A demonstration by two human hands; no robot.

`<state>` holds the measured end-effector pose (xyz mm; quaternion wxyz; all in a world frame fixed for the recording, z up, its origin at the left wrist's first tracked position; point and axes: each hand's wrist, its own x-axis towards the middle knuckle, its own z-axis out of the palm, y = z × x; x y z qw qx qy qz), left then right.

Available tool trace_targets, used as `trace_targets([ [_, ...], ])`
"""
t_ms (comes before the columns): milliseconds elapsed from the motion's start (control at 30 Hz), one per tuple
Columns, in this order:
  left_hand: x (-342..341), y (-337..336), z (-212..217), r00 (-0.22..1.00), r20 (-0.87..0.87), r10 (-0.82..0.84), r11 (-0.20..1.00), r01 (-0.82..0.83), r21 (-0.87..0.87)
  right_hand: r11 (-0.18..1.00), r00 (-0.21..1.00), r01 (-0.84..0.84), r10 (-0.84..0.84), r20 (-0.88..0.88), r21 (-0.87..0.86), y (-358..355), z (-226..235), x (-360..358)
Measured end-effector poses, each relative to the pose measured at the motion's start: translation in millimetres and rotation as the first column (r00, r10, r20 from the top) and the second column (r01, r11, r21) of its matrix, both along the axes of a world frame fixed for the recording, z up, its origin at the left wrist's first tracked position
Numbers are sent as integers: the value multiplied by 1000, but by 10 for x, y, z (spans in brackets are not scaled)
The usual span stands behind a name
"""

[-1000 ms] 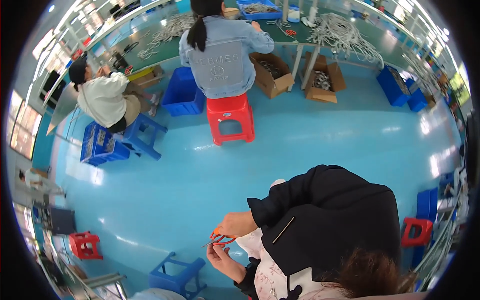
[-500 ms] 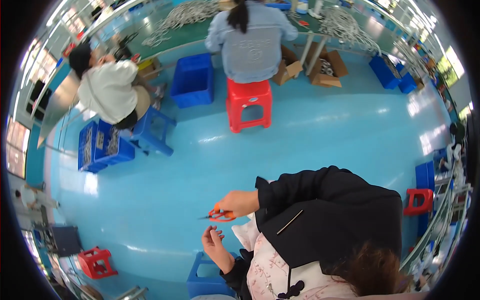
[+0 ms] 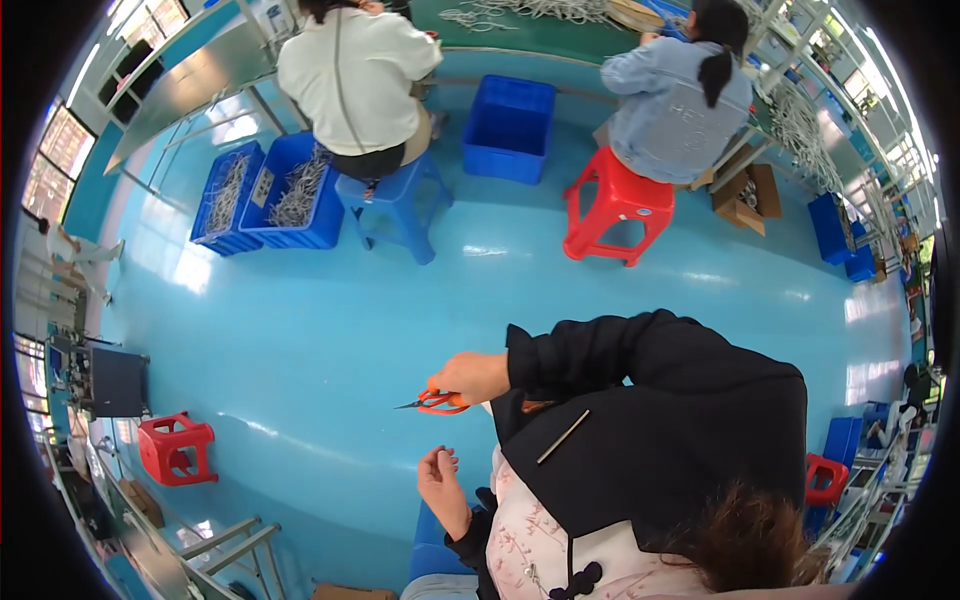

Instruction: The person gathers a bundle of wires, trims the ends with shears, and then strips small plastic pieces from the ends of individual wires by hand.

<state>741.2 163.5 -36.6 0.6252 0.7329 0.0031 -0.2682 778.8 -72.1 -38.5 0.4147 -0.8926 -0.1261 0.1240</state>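
My right hand [image 3: 475, 376] is closed round the orange handles of a small pair of scissors [image 3: 438, 403]. Their dark pointed blades stick out to the left, over the blue floor. Below the scissors, and apart from them, is my left hand [image 3: 441, 483]. Its fingers are loosely bent with gaps between them, and nothing shows in it. Both arms wear black sleeves [image 3: 630, 355].
Two people sit ahead on a blue stool [image 3: 395, 205] and a red stool [image 3: 618, 205] by a green worktable [image 3: 520, 40]. Blue bins [image 3: 508, 130] stand between and left of them. A red stool [image 3: 178, 448] and a metal frame [image 3: 235, 540] are at left.
The view has swung left, so the seated people and bins appear farther right. My left hand and the scissors are farther apart. The scissors stay in my right hand.
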Motion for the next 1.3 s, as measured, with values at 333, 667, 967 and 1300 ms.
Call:
trace_targets([
  [333, 1719, 884, 3, 972, -13, 236, 966, -233, 114, 975, 975, -221, 221, 7, -11, 1009, 231, 2044],
  [667, 3594, 2119, -72, 985, 174, -14, 993, -6, 118, 980, 982, 101, -70, -177, 169, 2084, 219, 3573],
  [967, 4648, 3869, 65, 915, 171, 365, 908, -391, 153, 989, 981, -144, 147, -123, 33, 3742, 161, 5257],
  [1300, 5802, 5437, -177, 719, 99, 688, 697, -692, 187, 874, 861, -482, 485, -150, 62, 5851, -85, 7498],
])
